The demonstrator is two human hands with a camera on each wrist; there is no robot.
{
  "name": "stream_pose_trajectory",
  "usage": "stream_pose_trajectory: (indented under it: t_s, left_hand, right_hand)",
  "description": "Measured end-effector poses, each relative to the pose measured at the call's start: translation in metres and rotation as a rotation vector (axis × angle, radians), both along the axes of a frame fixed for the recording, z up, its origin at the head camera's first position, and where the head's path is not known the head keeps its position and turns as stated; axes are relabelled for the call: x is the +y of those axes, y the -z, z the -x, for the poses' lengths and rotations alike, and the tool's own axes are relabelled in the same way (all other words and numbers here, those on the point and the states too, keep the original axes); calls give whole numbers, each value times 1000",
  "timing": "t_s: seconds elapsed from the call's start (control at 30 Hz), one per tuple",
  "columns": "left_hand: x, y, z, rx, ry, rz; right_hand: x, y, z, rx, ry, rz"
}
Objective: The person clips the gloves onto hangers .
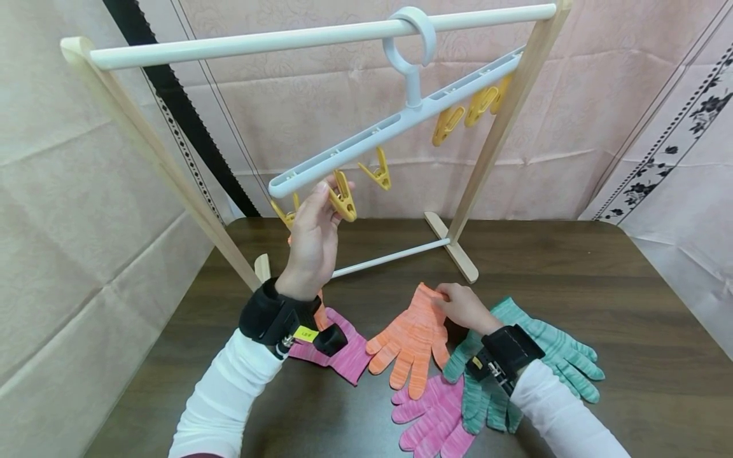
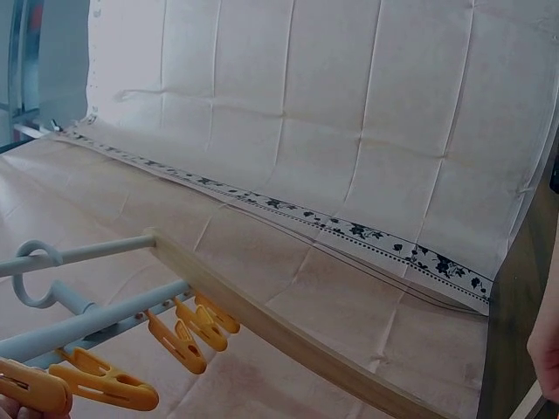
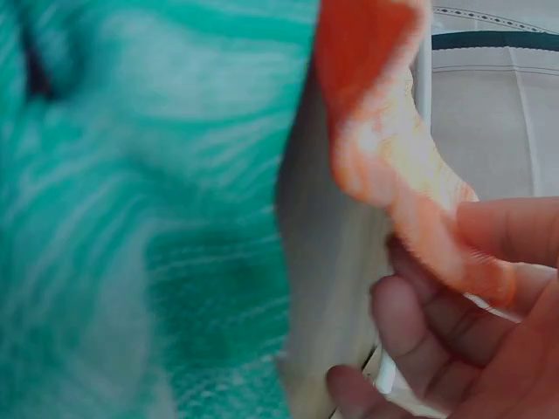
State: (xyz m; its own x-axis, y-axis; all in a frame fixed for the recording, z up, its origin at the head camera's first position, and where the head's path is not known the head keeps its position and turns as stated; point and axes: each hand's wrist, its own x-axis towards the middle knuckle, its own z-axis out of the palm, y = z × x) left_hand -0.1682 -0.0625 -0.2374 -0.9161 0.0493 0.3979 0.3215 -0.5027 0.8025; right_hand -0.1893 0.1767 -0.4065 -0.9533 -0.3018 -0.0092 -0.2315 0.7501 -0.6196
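My left hand (image 1: 312, 245) grips a yellow clothespin (image 1: 342, 197) under the light blue clip hanger (image 1: 401, 117). In the left wrist view only fingertips (image 2: 13, 410) show, at the lower left corner. Beside that clothespin hang another yellow clothespin (image 1: 378, 170) and one nearer the hanger's end (image 1: 275, 186). Over the table, my right hand (image 1: 466, 310) pinches the cuff of an orange glove (image 1: 411, 337), whose fingers point toward me. In the right wrist view, thumb and fingers hold the orange cuff (image 3: 437, 231). Orange fabric (image 1: 322, 312) shows partly hidden behind my left wrist.
The hanger hooks over a white rail (image 1: 258, 39) on wooden posts (image 1: 492, 146). More yellow clothespins (image 1: 448, 125) hang at its right. Teal gloves (image 1: 550, 346) lie under and beside my right forearm, pink gloves (image 1: 432, 416) nearer me and at left, on the dark wooden table (image 1: 647, 381).
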Motion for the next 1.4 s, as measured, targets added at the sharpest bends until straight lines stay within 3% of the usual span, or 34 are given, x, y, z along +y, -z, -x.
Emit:
stream_pose_trajectory:
  t_s: [0.27,1.4]
  left_hand:
    - [1,1,1,3,-4,11]
    - [-2,4,1,14,-11,21]
  right_hand:
    - [-10,-11,-2,93,-26,50]
    - [-38,-63,-23,279,-52,178]
